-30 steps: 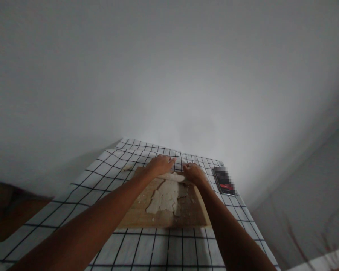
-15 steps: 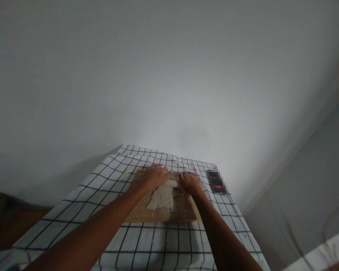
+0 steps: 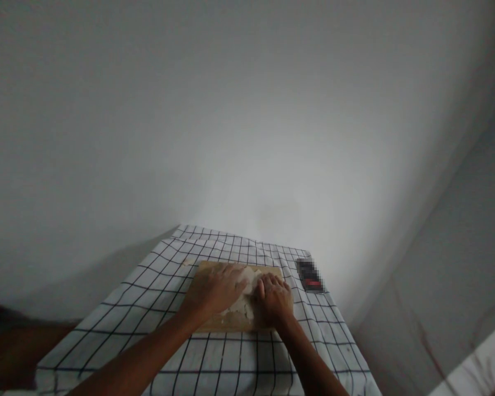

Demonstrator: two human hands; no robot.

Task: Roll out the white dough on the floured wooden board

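Observation:
On a wooden board point(image 3: 220, 328) lies a flattened sheet of pale dough point(image 3: 243, 309) with ragged edges. Across it, between my hands, runs a pale cylinder that looks like a rolling pin point(image 3: 251, 285); its ends are hidden under my fingers. My left hand point(image 3: 223, 287) bends over its left end, palm down. Over the right end curls my right hand point(image 3: 275, 294), fingers bent and knuckles up. Both hands are low over the board, and dim light blurs the fine detail.
The board rests on a white cloth with dark grid lines point(image 3: 140, 300) covering the table. A dark pixelated object point(image 3: 311, 275) lies near the right edge. A plain wall point(image 3: 239, 137) rises behind the table. Part of a person's limb point(image 3: 28, 346) shows at far left.
Both hands have come toward me across the board from its far edge, and the rolling pin with them. They now cover more of the dough. The view has tilted slightly.

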